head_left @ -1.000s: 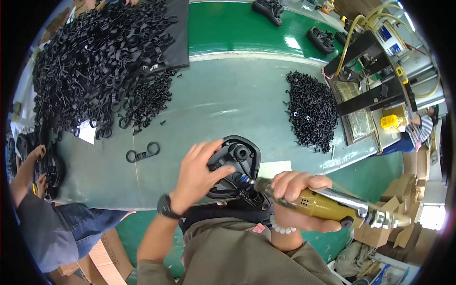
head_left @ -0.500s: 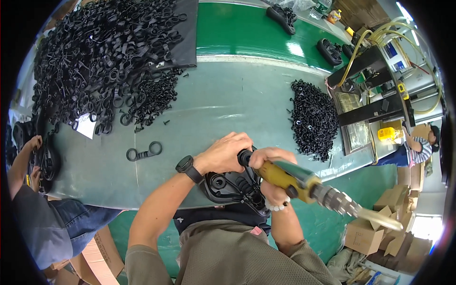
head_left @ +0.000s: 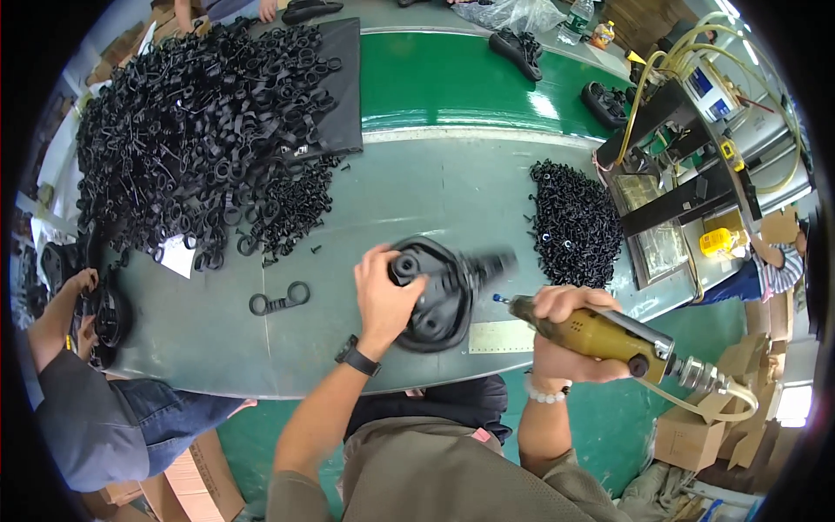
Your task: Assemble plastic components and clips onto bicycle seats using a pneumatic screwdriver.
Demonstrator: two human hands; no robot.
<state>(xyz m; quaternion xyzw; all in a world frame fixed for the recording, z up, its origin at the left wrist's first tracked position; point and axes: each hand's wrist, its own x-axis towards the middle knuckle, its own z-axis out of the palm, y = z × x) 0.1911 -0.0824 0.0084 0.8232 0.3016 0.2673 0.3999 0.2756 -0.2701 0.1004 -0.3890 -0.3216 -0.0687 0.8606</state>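
Grey-green bench [head_left: 261,348] now carries the black plastic part [head_left: 439,291] flat near its front edge, moved up off the lap, left hand [head_left: 383,296] gripping it, right hand [head_left: 565,335] closed round the yellow driver [head_left: 600,335], bit pulled clear, so fastening looks paused.

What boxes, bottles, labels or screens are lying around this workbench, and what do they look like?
Cardboard boxes: brown, stacked on the floor at lower right.
Cardboard box: brown, on the floor at lower left, beside a seated person.
Plastic bottle: clear, far edge of the table at top.
Clear plastic bag: crumpled, left of the bottle.
Paper slip: white, beside the big heap of black parts.
Screen: small, bluish, on the machine at right.
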